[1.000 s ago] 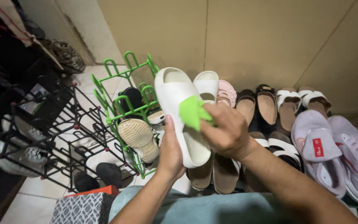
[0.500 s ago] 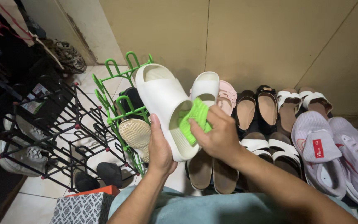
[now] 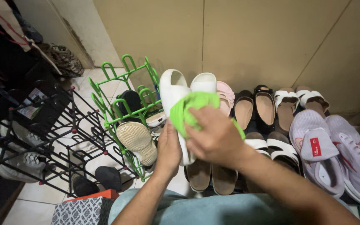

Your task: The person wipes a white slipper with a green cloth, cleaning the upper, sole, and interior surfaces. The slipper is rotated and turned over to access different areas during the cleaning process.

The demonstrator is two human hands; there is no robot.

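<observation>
Cream-white foam makes up the slide sandal (image 3: 174, 93), which a person holds in the air in front of a beige wall (image 3: 238, 37), above the shoes on the floor. The left hand (image 3: 168, 149) closes its grip around the sandal's lower edge, thumb up along the side. The right hand (image 3: 214, 139) presses a bright green cloth (image 3: 188, 109) flat against the middle of the sandal, fingers curled over the cloth.

The sandal stands nearly upright and slightly tilted; its long axis runs from the left hand up toward the wall, with the rounded upper end pointing up and away. It seems light, thick and slightly springy, with a matte surface that should not slip; the thick side edge near the lower end looks like the steadiest place to hold it.

Just right of the sandal, its white mate (image 3: 205, 82) leans on the wall, followed by pink sandals (image 3: 226, 92) and lilac sneakers (image 3: 313, 150). Left of the sandal stands a green wire shoe rack (image 3: 117, 93), and beyond it a black wire rack (image 3: 59, 137)
</observation>
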